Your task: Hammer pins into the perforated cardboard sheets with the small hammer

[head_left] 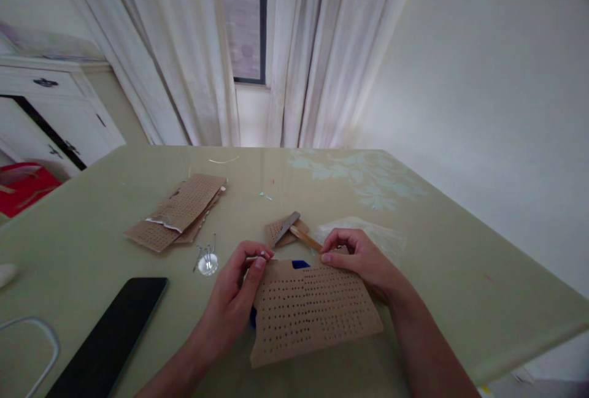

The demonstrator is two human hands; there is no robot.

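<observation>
A brown cardboard sheet point(313, 315) punched with rows of small holes lies in front of me on the pale green table point(460, 251). My left hand point(242, 284) pinches a thin pale pin-like piece at the sheet's top left corner. My right hand point(361, 257) is closed on the sheet's top right edge. A small hammer point(294, 229) with a wooden handle rests on a smaller perforated scrap just beyond my hands. Something blue shows under the sheet.
A stack of perforated cardboard pieces point(181, 211) lies at left centre. A small clear dish with nails point(207, 260) stands near my left hand. A black phone point(113, 333) lies at the front left. Clear plastic point(372, 232) sits right of the hammer. Curtains hang behind.
</observation>
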